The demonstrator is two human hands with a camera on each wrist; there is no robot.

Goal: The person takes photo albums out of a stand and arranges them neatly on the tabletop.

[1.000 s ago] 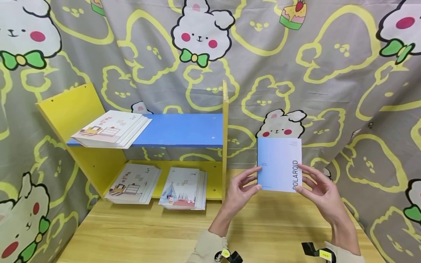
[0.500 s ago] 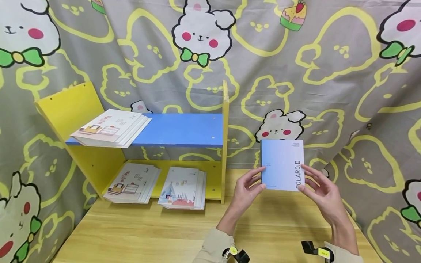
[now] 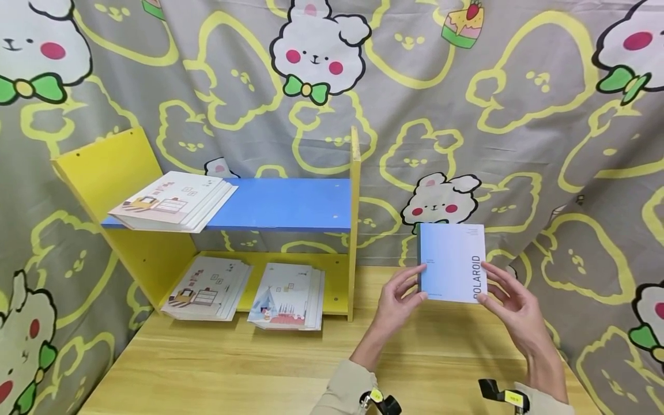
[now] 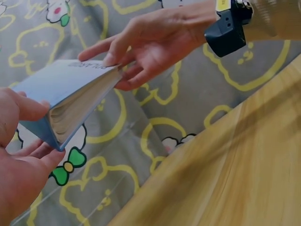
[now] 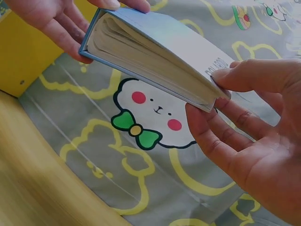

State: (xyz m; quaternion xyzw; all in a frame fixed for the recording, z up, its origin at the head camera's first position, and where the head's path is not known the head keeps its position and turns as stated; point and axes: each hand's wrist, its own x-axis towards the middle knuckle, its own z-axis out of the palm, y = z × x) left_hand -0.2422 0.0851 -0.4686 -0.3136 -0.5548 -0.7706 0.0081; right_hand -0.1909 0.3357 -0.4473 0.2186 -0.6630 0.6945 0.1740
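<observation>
Blue-to-white POLAROID album [image 3: 451, 263] hangs above the wooden table [image 3: 233, 369], the left hand [image 3: 391, 305] pinching its spine side, the right hand [image 3: 519, 305] its opposite edge. Even pressure from both hands should best hold its 2 covers together.

A small curtained-off nook with a wooden table [image 3: 233, 374]. Grey curtain [image 3: 415, 98], printed with white rabbits and yellow outlines, hangs behind the table's back edge and down beside its left and right edges, like booth walls. Near the back left corner stands a yellow and blue shelf [image 3: 290, 202] with piles of books [image 3: 168, 202] on it. The curtain hides the room beyond, so whether this is a home or a studio cannot be told.
</observation>
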